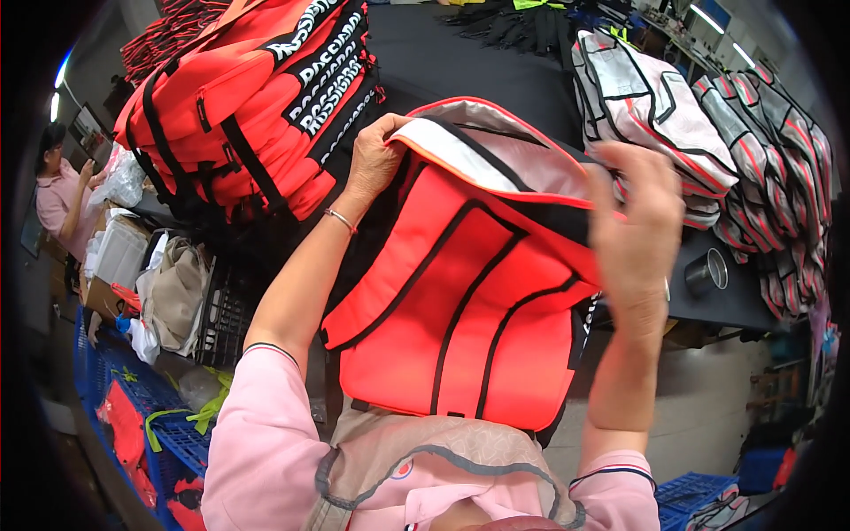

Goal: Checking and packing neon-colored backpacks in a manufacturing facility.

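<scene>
Red fabric bag with black piping [443,274]: held up at mid-view before the chest, lower end close against the beige apron [434,438], mouth gaping at the top.
Pale lining [522,157]: exposed inside the mouth, bordered by an orange-red edge.
Left hand [376,157]: closed over the left end of the bag's rim, fingers bent and pinching the edge.
Thin bracelet [342,220]: worn on the left wrist.
Right hand [636,208]: partly open, blurred, raised in front of the rim's right end; impossible to tell whether gripping or merely passing close.
Stack of red bags with black straps [235,93]: piled to the left, beyond the left forearm.
Pile of pale grey bags with black and red edging [651,111]: heaped to the right, beyond the right hand.
Shiny metal cup [707,273]: near the right forearm, on the black tabletop [425,62].
Blue plastic crate [181,438]: at lower left, below table level.
Co-worker in a pink shirt [64,199]: at far left, well apart.
</scene>
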Tool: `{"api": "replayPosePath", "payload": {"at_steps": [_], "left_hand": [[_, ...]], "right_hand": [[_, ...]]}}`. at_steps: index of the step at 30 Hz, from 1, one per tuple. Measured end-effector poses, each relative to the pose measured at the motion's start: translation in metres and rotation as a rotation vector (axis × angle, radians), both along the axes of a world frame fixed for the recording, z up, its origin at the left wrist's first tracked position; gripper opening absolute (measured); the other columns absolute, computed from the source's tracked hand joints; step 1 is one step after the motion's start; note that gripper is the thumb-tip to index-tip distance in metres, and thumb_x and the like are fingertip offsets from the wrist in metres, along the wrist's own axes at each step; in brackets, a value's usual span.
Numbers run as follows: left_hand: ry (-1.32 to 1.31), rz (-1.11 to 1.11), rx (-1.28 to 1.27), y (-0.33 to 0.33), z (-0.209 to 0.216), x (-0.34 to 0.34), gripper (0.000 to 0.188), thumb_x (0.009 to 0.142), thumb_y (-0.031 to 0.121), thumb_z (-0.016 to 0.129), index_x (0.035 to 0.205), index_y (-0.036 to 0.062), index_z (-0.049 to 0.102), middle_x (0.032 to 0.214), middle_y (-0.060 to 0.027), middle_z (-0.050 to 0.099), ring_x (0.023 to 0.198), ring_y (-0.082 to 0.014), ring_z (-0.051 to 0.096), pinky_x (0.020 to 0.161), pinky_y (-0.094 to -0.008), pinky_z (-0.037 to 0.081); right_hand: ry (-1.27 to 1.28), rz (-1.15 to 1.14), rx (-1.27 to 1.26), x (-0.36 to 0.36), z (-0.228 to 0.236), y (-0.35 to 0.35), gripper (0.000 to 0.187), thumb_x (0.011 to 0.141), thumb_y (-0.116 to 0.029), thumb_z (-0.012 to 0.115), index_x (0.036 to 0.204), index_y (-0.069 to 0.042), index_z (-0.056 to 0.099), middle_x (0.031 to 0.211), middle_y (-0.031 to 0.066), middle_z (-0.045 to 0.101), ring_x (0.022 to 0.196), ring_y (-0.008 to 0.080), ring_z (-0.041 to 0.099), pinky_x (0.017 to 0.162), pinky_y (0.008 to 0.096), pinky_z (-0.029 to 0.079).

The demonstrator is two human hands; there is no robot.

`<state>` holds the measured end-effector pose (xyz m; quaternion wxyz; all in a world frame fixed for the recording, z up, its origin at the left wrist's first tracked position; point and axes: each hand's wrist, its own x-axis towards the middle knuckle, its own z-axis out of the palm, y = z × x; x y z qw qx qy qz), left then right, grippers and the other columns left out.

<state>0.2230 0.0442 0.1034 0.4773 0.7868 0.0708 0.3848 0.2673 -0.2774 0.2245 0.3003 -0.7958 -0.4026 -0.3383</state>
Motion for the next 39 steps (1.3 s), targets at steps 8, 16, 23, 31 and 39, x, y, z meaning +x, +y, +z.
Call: {"api": "replayPosePath", "payload": {"at_steps": [8,16,23,31,39], "left_hand": [[-0.177,0.048,-0.019,-0.058,0.067,-0.018,0.029,0.072,0.008,0.082,0.098,0.0019,0.070,0.087,-0.0060,0.070,0.074,-0.0103,0.066,0.068,-0.0252,0.054],[-0.096,-0.129,-0.068,-0.055,0.102,-0.087,0.025,0.079,0.000,0.076,0.103,-0.0020,0.072,0.090,-0.0049,0.073,0.080,-0.0080,0.068,0.072,-0.0220,0.056],[0.352,-0.645,-0.257,-0.067,0.127,-0.148,0.019,0.073,0.002,0.084,0.087,-0.0040,0.073,0.081,-0.0068,0.071,0.074,-0.0112,0.064,0.070,-0.0251,0.051],[0.473,-1.383,-0.173,-0.079,0.093,-0.137,0.038,0.092,0.020,0.070,0.065,-0.0041,0.056,0.057,-0.0036,0.042,0.056,-0.0128,0.041,0.054,-0.0319,0.034],[0.359,-0.954,-0.596,-0.064,0.073,-0.111,0.030,0.100,0.027,0.058,0.090,0.0000,0.068,0.087,0.0012,0.064,0.080,-0.0050,0.055,0.075,-0.0225,0.046]], "right_hand": [[-0.271,-0.097,-0.211,-0.015,-0.014,0.131,0.028,0.073,-0.008,0.069,0.100,-0.008,0.060,0.097,0.0072,0.056,0.098,0.0248,0.058,0.081,0.0369,0.048],[-0.668,0.291,-0.092,-0.012,0.005,0.111,0.022,0.071,-0.006,0.063,0.092,0.000,0.062,0.086,0.0076,0.057,0.078,0.0216,0.059,0.068,0.0315,0.052],[-0.063,0.675,-0.364,-0.061,0.034,0.046,0.025,0.065,0.001,0.068,0.089,-0.004,0.062,0.081,0.0093,0.057,0.074,0.0277,0.059,0.062,0.0371,0.051],[1.326,1.142,-0.751,-0.069,0.022,0.025,0.019,0.089,-0.017,0.073,0.087,0.001,0.067,0.068,0.0015,0.059,0.065,0.0075,0.053,0.060,0.0277,0.045],[1.548,0.891,-0.082,-0.042,0.007,0.041,0.040,0.098,-0.037,0.060,0.076,-0.005,0.068,0.069,-0.0090,0.056,0.061,-0.0018,0.045,0.055,0.0169,0.038]]}}
